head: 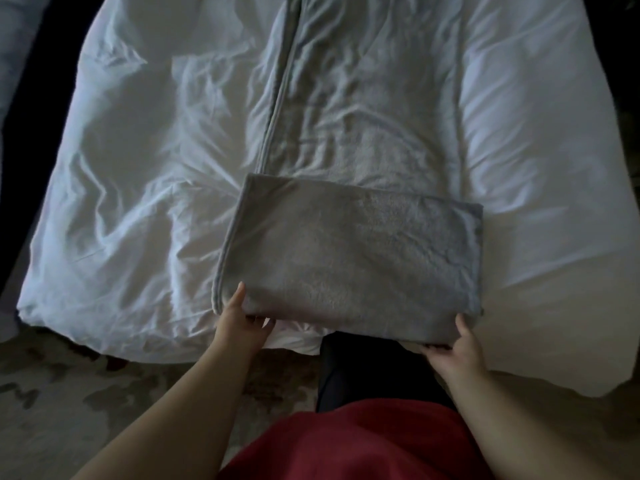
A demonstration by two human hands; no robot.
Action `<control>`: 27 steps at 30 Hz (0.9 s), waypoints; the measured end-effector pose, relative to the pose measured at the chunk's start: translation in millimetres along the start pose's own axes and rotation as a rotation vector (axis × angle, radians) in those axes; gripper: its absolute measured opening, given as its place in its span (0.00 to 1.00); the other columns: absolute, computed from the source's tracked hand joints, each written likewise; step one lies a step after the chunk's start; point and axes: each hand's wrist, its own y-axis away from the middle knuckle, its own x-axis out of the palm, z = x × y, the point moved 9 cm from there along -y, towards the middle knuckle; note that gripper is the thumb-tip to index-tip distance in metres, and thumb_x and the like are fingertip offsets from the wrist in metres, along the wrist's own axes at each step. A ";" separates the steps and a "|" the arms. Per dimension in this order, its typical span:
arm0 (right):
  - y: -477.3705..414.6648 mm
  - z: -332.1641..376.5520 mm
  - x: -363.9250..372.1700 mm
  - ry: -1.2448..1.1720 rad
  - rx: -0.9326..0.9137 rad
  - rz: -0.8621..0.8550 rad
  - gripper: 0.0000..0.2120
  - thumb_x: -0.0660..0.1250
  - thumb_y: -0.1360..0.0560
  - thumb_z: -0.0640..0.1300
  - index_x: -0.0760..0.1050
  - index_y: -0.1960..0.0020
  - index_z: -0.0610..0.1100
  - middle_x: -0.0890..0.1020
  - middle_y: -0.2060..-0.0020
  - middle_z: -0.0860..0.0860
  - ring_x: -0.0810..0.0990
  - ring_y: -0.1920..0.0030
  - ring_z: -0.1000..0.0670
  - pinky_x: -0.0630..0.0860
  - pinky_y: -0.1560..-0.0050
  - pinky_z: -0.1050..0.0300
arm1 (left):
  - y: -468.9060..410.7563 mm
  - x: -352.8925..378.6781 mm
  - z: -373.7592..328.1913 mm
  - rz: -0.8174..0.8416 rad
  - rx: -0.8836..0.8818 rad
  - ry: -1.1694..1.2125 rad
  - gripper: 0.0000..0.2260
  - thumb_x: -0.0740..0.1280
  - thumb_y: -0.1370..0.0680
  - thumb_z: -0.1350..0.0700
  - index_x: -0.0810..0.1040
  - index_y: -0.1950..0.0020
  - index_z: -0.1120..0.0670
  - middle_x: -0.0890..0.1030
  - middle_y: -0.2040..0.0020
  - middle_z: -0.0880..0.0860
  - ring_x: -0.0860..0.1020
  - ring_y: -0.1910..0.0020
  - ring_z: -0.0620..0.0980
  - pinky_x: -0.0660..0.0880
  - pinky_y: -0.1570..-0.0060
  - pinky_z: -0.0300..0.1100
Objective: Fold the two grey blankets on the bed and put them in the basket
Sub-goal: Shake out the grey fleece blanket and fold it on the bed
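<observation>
A grey blanket folded into a rectangle (349, 251) lies at the near edge of the bed. My left hand (239, 322) grips its near left corner, thumb on top and fingers underneath. At the near right corner my right hand (462, 344) holds the blanket the same way. A second grey blanket (363, 98) lies spread out in a long strip on the bed beyond the folded one, reaching to the far edge of the view. No basket is in view.
The bed carries a wrinkled white duvet (145, 168) that hangs over its near edge. A patterned carpet (86, 393) covers the floor at the lower left. My dark trouser leg (363, 368) and red top (363, 445) are close to the bed.
</observation>
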 end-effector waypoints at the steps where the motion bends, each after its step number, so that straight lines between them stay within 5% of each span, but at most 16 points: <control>1: 3.2 0.4 3.1 -0.042 0.016 0.019 0.22 0.68 0.24 0.54 0.73 0.33 0.47 0.79 0.39 0.45 0.79 0.45 0.40 0.77 0.53 0.38 | 2.6 5.8 -1.5 -0.018 -0.005 0.053 0.27 0.72 0.26 0.48 0.70 0.30 0.56 0.76 0.34 0.56 0.75 0.36 0.56 0.72 0.37 0.52; 7: 46.4 35.5 51.8 -0.079 -0.016 0.228 0.18 0.65 0.24 0.49 0.78 0.37 0.46 0.83 0.44 0.45 0.80 0.43 0.43 0.75 0.47 0.44 | 52.8 59.8 -29.8 0.129 0.019 0.237 0.18 0.71 0.28 0.54 0.77 0.39 0.57 0.83 0.50 0.57 0.80 0.51 0.56 0.78 0.57 0.52; 11: 103.5 81.5 81.6 -0.100 -0.171 0.346 0.37 0.74 0.41 0.45 0.74 0.31 0.49 0.83 0.44 0.47 0.81 0.46 0.45 0.76 0.50 0.48 | 105.7 81.1 -54.7 0.271 0.108 0.278 0.19 0.67 0.25 0.56 0.76 0.34 0.56 0.82 0.50 0.56 0.80 0.52 0.55 0.77 0.56 0.50; 14: 143.6 102.1 82.5 -0.119 -0.260 0.421 0.27 0.65 0.26 0.43 0.68 0.27 0.52 0.79 0.36 0.47 0.77 0.39 0.44 0.73 0.42 0.45 | 145.2 79.3 -60.2 0.365 0.144 0.304 0.18 0.66 0.25 0.56 0.76 0.35 0.57 0.82 0.51 0.57 0.80 0.52 0.56 0.77 0.55 0.51; 18: 185.1 99.3 58.1 -0.140 -0.295 0.481 0.23 0.60 0.22 0.44 0.69 0.28 0.51 0.78 0.36 0.48 0.77 0.40 0.45 0.73 0.44 0.47 | 185.3 51.0 -53.9 0.425 0.164 0.291 0.19 0.65 0.23 0.55 0.75 0.33 0.57 0.81 0.41 0.57 0.78 0.43 0.57 0.75 0.44 0.52; 23: 211.0 54.6 -14.9 -0.120 -0.270 0.449 0.22 0.59 0.23 0.44 0.71 0.29 0.48 0.85 0.52 0.49 0.79 0.48 0.46 0.74 0.48 0.49 | 204.3 -19.2 -23.2 0.444 0.135 0.282 0.20 0.64 0.23 0.52 0.74 0.32 0.58 0.79 0.38 0.58 0.77 0.40 0.58 0.72 0.38 0.54; 27: 213.1 -3.1 -95.3 -0.148 -0.162 0.364 0.26 0.66 0.33 0.43 0.75 0.34 0.47 0.83 0.47 0.44 0.78 0.46 0.42 0.71 0.40 0.43 | 201.6 -96.8 17.2 0.378 0.092 0.249 0.18 0.64 0.22 0.51 0.75 0.35 0.56 0.82 0.48 0.59 0.79 0.50 0.59 0.75 0.55 0.54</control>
